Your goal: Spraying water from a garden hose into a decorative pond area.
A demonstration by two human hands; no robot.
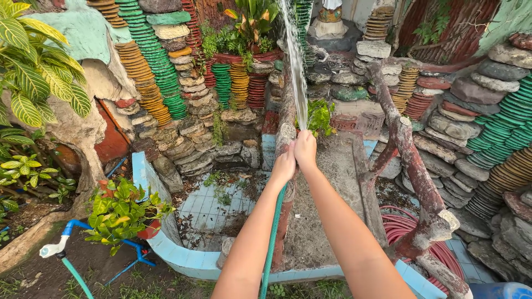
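A single head-worn camera looks forward and downward from the person's own height, out along both outstretched arms. The arms enter from the bottom edge and meet just above the middle of the frame, where the left hand [284,166] and right hand [305,149] sit close to the lens. Beyond them the view faces a rockery wall [166,72] of stacked stones filling the upper half, some way off. A tiled basin [183,252] lies in the lower middle, with leafy plants [33,72] at the left edge.

Green hose [272,238] smooth rubbery; stacked stones [188,147] rough, matt; pool tiles [202,213] pale, grimy.
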